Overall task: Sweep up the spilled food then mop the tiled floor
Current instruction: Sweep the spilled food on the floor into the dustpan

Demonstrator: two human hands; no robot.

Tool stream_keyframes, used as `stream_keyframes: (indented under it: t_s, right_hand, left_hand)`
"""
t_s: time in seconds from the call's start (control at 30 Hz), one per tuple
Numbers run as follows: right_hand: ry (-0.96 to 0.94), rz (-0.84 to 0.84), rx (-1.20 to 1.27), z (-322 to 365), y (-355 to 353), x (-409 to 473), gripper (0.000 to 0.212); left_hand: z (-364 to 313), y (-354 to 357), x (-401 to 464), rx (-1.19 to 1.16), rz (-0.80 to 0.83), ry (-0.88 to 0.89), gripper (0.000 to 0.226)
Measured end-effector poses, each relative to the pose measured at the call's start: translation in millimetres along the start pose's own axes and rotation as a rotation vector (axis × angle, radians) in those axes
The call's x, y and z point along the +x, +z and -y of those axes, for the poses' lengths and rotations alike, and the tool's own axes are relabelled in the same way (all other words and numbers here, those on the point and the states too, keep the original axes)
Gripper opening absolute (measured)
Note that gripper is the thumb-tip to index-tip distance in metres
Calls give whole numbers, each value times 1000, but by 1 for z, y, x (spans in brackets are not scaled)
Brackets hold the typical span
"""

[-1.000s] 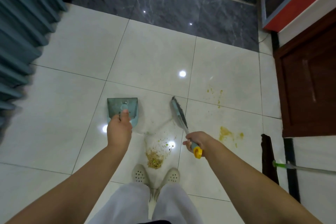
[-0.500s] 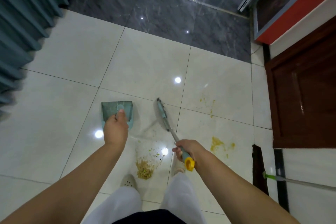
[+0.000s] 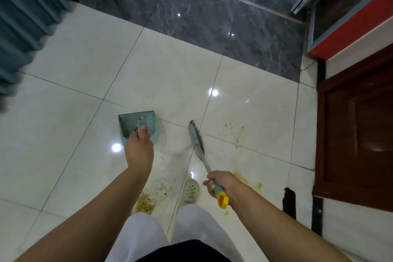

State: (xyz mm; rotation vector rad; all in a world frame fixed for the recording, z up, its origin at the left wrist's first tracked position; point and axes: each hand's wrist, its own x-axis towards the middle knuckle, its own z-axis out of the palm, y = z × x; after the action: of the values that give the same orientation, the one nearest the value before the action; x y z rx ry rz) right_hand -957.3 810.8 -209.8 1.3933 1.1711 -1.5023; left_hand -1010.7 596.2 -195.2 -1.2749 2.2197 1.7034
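Note:
My left hand [image 3: 138, 149] grips the handle of a teal dustpan [image 3: 136, 123], held above the white tiled floor [image 3: 63, 134]. My right hand [image 3: 221, 184] grips the yellow-ended handle of a small hand brush [image 3: 196, 136], whose bristle head points away from me over the tiles. A heap of yellow-green spilled food [image 3: 145, 203] lies by my left leg, with loose crumbs trailing away from it. Yellow smears [image 3: 241, 177] sit just right of my right hand, and fainter specks [image 3: 236, 134] lie farther out.
A teal curtain [image 3: 27, 17] hangs at the left. Dark marble tiles [image 3: 191, 13] span the far floor. A brown wooden door [image 3: 357, 134] and a red-trimmed cabinet [image 3: 348, 25] stand at the right. A dark mop cloth [image 3: 289, 202] lies by the door. My white shoe [image 3: 191, 190] stands between pile and smears.
I have stepped forward, my right foot now ahead of the food heap. Both hands with dustpan and brush have shifted slightly forward and right over the tiles.

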Motion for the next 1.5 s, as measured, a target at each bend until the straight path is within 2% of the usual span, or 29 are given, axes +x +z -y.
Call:
stream_keyframes:
  t_s: [0.13,0.23,0.6,0.73,0.97,1.07,1.37,1.5]
  right_hand:
    - [44,104,46,34,-33,-6,7]
    - [9,129,-13,58,-51,-10,9]
    - [-223,-24,-306,166,-68,34,21]
    - [-217,-47,-337,180,-63,58,10]
    - [-148,-30,-529,118,-39,64,6]
    - [-106,-12,-584,78,-31,55,13]
    - [-16,77,-759,-45,-12,23,16]
    - [-19,140,-808,-66,-14,6,20]
  left_hand:
    - [-13,36,-15,-17,-7,18,53]
    - [-19,55,-22,-28,-11,23,49]
    - [-18,66,-28,-113,-38,-2,43]
    - [-7,51,-28,-146,-43,-7,40]
    - [20,11,-29,-165,-95,-11,41]
    - [32,0,-36,-148,-125,-11,43]
    - [80,-51,-75,-106,-225,9,46]
    - [99,-70,-90,-131,-238,1,47]
